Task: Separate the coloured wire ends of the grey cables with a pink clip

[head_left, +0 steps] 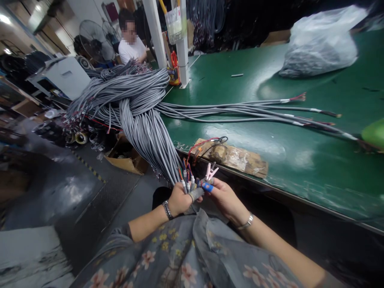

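Observation:
My left hand point(180, 198) is closed around the ends of several grey cables point(162, 140), close in front of my body. White-banded tips with coloured wires point(187, 175) poke up above its fingers, and its thumb is wrapped in greyish tape. Pinched together right beside them are the thumb and forefinger of my right hand point(223, 196); blue tape point(207, 187) covers that thumb. A pink clip point(211, 172) sticks up at the right fingertips, its lower end hidden. What lies inside that pinch cannot be made out.
A large heap of grey cables point(138, 90) hangs over the green table's point(300, 168) left end. A wooden block point(237, 158) with red and black leads lies at the near edge. Farther back are a plastic bag point(322, 44) and a post point(182, 48). A person point(131, 46) sits beyond.

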The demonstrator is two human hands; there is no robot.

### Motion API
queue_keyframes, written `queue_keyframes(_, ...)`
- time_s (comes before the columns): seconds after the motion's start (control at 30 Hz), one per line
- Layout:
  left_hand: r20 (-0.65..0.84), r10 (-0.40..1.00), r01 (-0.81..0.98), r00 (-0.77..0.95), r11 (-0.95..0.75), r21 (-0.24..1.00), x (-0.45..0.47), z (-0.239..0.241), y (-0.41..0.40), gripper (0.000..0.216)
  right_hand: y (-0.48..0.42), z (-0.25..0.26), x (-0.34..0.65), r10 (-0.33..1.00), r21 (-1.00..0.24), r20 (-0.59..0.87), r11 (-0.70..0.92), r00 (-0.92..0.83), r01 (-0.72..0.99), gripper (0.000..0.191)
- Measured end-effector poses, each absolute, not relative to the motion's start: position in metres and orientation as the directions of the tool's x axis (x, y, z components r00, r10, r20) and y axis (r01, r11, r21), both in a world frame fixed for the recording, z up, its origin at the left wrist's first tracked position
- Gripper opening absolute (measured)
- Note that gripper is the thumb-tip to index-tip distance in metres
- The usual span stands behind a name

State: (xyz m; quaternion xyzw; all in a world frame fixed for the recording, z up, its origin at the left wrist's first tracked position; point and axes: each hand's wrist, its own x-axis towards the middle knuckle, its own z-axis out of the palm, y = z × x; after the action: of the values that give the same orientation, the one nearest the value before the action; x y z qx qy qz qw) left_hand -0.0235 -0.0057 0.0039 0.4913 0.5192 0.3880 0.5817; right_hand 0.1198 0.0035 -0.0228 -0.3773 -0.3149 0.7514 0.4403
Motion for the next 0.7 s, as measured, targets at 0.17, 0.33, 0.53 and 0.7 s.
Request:
queue_keyframes(0.17,-0.226,0.961,0.032,0.16,0.224,0.974,-0.023,0.004,-0.005,0.047,0.003,-0.021,0.122,0.909,-0.826,-0.265,-0.386,-0.322,-0.41,0.035)
queue_keyframes(0.33,-0.211,0.964,0.035,0.161,0.208,0.978,-0.024,0.002,-0.007,0.045,0.002,-0.017,0.118,0.915,-0.841,-0.261,-0.372,-0.309,-0.392,0.032)
queue_keyframes(0.53,-0.169,0.982,0.033,0.087,0.166,0.986,-0.023,0.004,-0.008,0.048,0.0,-0.013,0.107,0.903,-0.776,-0.321,-0.423,-0.284,-0.467,0.028)
queue_keyframes(0.7,-0.191,0.98,-0.01,0.053,0.192,0.981,-0.022,0.006,-0.009,0.048,0.001,-0.02,0.117,0.898,-0.751,-0.229,-0.408,-0.375,-0.52,0.028)
